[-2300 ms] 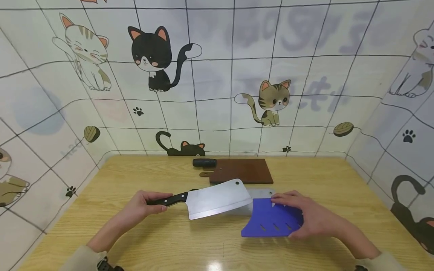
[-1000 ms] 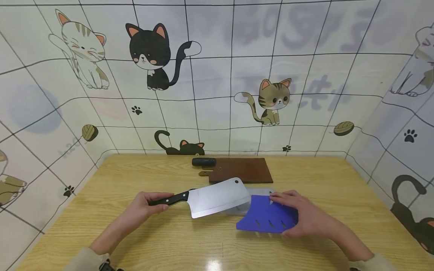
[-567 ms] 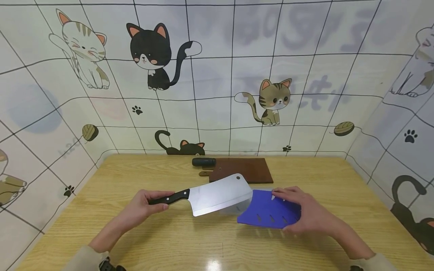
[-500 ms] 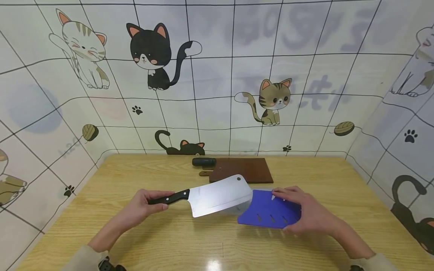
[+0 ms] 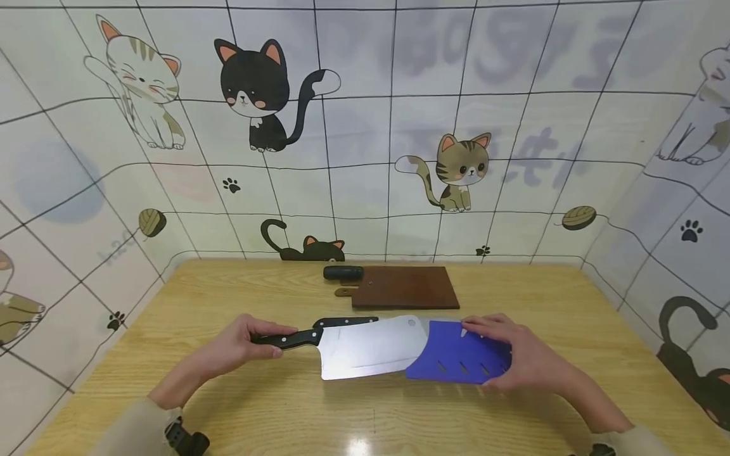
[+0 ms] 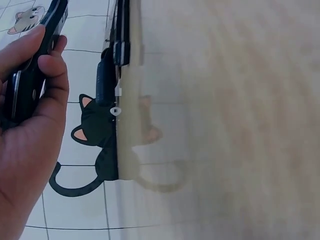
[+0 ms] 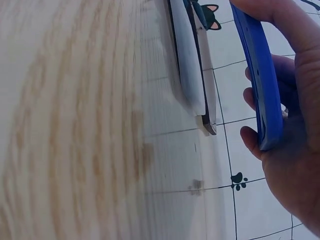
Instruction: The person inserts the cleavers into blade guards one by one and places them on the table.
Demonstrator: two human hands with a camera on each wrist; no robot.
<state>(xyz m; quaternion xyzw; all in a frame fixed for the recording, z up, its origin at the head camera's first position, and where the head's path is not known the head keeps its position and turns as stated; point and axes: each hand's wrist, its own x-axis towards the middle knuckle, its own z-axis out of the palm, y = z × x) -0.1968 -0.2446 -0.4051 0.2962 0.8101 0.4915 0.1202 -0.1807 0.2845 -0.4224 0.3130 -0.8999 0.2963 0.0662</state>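
In the head view my left hand (image 5: 242,348) grips the black riveted handle of a cleaver (image 5: 367,354), its broad blade pointing right above the table. My right hand (image 5: 530,361) holds a blue slotted knife sheath (image 5: 456,358), thumb on its lower edge and fingers over the top. The blade's far end meets the sheath's curved mouth; whether any of it is inside, I cannot tell. Just behind, a second knife (image 5: 345,322) with a black handle lies on the table, its blade mostly hidden. The right wrist view shows the sheath (image 7: 262,75) edge-on.
At the back of the wooden table (image 5: 256,285) lies a brown cutting board (image 5: 407,287) with a small handle. A thick black handle (image 5: 343,273) lies at its left corner. Cat-printed sheeting (image 5: 359,190) encloses the back and sides.
The cleaver's blade has swung down and levelled out, uncovering the second knife's handle. Its end now meets the sheath's mouth. The sheath has shifted slightly right since half a second ago.
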